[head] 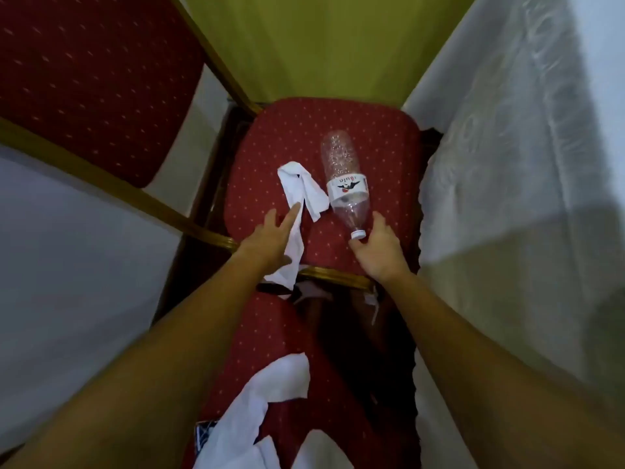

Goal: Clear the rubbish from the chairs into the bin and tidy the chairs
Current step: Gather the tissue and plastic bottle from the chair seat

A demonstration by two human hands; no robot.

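White tissue [270, 377] lies crumpled on the near red seat [257, 333], closest to the camera, with more white scraps at the bottom edge. Beyond that seat stands the far seat [270, 137], red with pale dots, and on it lies the bottle [343, 177], clear plastic, on its side. Its long axis runs nearly front to back across the cushion, slightly slanted: the white cap [357, 234] points toward the camera and a little right of the bottle's base, which points away toward the green wall [304, 45]. A white label rings the bottle's middle. Just left of the bottle, a twisted white napkin [301, 198] trails from mid-cushion down over the seat's gold front rail [333, 277]. The right hand [380, 248] reaches in from below the bottle, thumb and fingers curled loosely around the cap and neck, touching the cap but not clenched. The left hand [270, 238] lies palm down left of the bottle, fingers spread and released, index fingertip on the napkin. Both forearms stretch straight from the camera. Right of the bottle hangs a white tablecloth [507, 130]; far left of it stands another red chair back [84, 79].
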